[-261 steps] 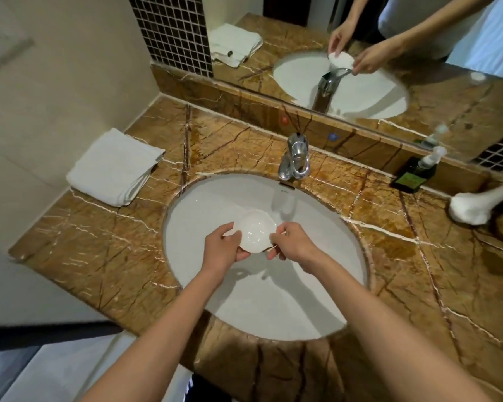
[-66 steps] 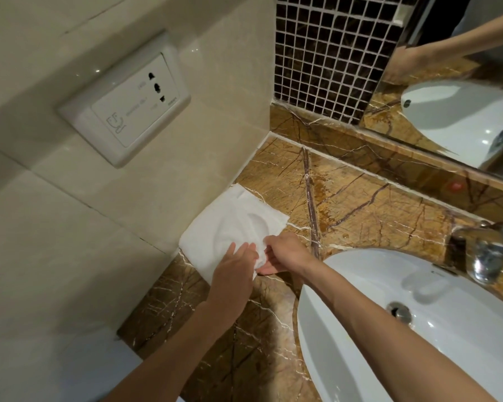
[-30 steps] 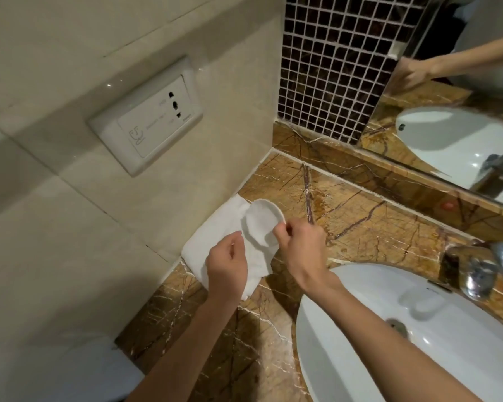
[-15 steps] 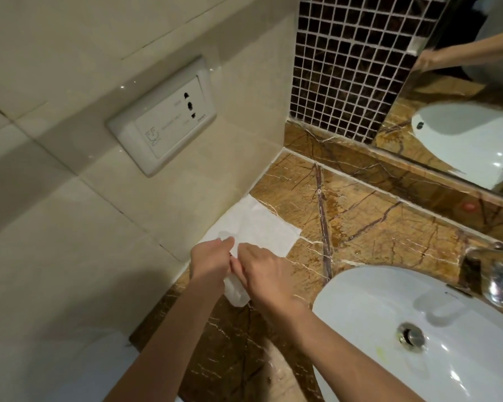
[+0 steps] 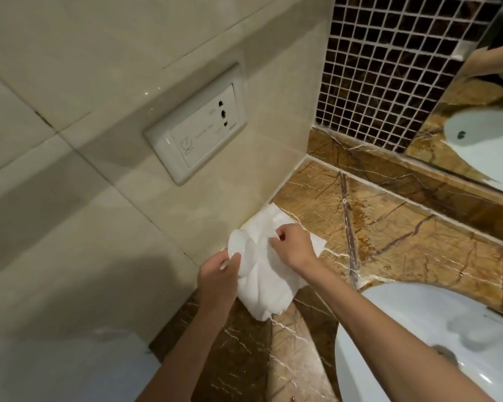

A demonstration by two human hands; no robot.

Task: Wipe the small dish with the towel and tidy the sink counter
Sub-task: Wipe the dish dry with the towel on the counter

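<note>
I find the wiping step in hand, at the left end of the marble worktop point(image 5: 389, 242) where it meets the tiled wall. My left hand point(image 5: 218, 281) is closed around the lower edge of the small dish point(image 5: 241, 252), which it holds tilted up on its rim, clear of the worktop and just beside the wall, its face turned toward the cloth. My right hand point(image 5: 292, 246) is pinched shut on a raised fold of the white towel point(image 5: 270, 288); the rest of the towel lies rumpled on the worktop beneath both hands, its far corner reaching the wall joint. Towel and dish touch along the dish's right edge, but whether the gathered fold is pressed into the bowl of the dish I cannot tell, since the white surfaces blend together. I judge the dish not yet fully wiped and the tidying not yet begun. The next move, in my judgement, calls for drawing the pinched fold across the inside of the dish while the left hand turns it, with a firm hold, as the glazed surface looks smooth and may be wet. After that the dish needs a resting place and the towel needs refolding flat. The sink point(image 5: 436, 343) lies to the right, well apart from the dish; the wall socket point(image 5: 198, 132) above sits clear of the work.
</note>
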